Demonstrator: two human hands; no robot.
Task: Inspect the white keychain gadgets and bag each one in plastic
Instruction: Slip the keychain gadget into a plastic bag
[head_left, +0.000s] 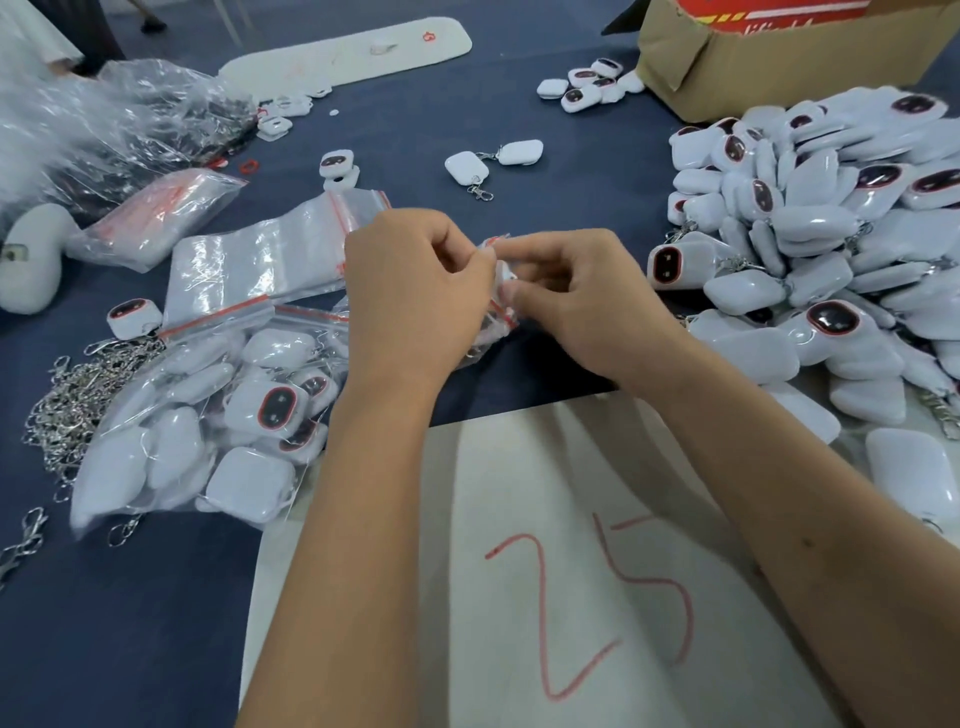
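While both hands are meeting over the middle of the dark blue table (545, 171), most of the item they are working on is sitting hidden between them. Left hand (415, 291): fingers curling, pinching the edge of a small plastic bag (500, 306) with a red zip strip. Right hand (582, 296): fingers curling round the same bag from the other side, thumb pressing on it. White gadget (505, 274): only a sliver is showing between the fingers; whether it is lying fully inside the bag cannot be told.

Pile of bagged gadgets (228, 415): lying left of the left forearm, several showing dark oval faces ringed in red. Empty zip bags (260, 260): lying flat in a stack just behind that pile, partly covered by the left hand. Loose chains (67, 395): heaping at the left, beside the bagged pile, a few clips trailing toward the picture's edge. Heap of unbagged gadgets (810, 244): spreading along the right, running out of view at the right edge. Cardboard box (779, 57): standing behind the heap, its top cut off. Two gadgets with clips (493, 161): lying apart in the middle distance. White sheet (545, 571): lying under both forearms, bearing "25" in red. Crumpled clear plastic (119, 119): bunching at the far left, blurred, contents hard to make out.
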